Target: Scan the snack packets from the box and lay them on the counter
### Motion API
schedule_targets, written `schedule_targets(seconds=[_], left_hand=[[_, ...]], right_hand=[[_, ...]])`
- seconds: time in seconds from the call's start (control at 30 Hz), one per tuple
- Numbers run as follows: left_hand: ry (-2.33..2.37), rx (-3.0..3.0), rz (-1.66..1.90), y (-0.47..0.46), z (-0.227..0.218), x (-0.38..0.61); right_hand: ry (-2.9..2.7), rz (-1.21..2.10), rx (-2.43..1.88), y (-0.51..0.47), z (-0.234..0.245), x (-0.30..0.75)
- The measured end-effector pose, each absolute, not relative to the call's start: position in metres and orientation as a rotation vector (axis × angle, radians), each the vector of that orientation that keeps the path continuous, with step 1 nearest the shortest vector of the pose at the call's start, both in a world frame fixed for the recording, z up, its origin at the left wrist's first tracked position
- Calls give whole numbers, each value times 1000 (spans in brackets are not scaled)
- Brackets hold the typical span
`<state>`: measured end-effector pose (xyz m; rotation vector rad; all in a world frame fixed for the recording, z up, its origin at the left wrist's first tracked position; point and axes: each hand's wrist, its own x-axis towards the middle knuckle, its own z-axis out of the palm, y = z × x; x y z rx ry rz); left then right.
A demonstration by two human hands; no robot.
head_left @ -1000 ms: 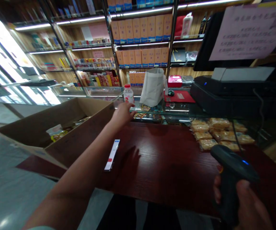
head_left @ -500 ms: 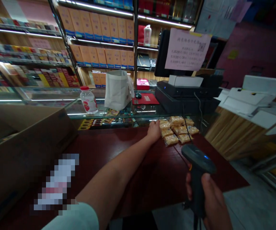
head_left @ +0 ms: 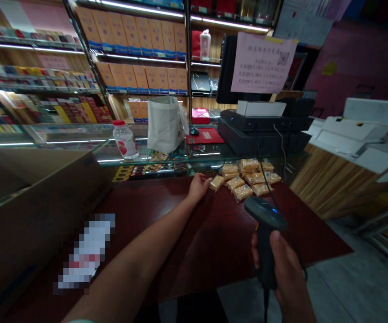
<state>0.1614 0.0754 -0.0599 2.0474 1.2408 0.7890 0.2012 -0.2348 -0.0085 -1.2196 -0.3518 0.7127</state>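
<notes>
My left hand (head_left: 199, 185) reaches across the dark red table (head_left: 214, 242) and closes its fingers on the edge of one yellow snack packet (head_left: 217, 182), at the left end of a pile of several such packets (head_left: 248, 177). My right hand (head_left: 283, 273) grips the handle of a black barcode scanner (head_left: 264, 220) with a blue light on top; its cable hangs below my hand.
A large open cardboard box (head_left: 35, 202) fills the table's left side. Behind runs a glass counter (head_left: 167, 157) carrying a plastic bottle (head_left: 124, 140), a white bag (head_left: 165, 123), a red pad and a black register with monitor (head_left: 261, 130). Stocked shelves stand behind; printers sit right.
My left hand swung from near the bottle on the glass counter rightward to the packet pile, then drew one packet a little leftward. The view turned right. The scanner stayed in my right hand.
</notes>
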Motion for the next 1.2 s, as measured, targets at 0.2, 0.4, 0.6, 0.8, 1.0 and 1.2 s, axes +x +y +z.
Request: schedule_targets(seconds=[0.2,0.4,0.6,0.8,1.0,1.2], left_hand=[[1221,2239,597,54,-49,175],[1123,2433,534,29,-36,113],[755,2626,516,-14,-39,26],[708,2450,610,-37,-42,0],[1059,2385,553,-27,-46,13],[937,1728,634,-37,-49,12]], right_hand=[[-396,724,-1196,-234,-13,194],[-337,703,-1233,-252,-14,197],[-373,717,-1237,-251,-13,203],[-406,738,-1247,-247,-15,200],[-422,767,-1213,-247,-18,192],[-449,810,-1240,-249,-21,189]])
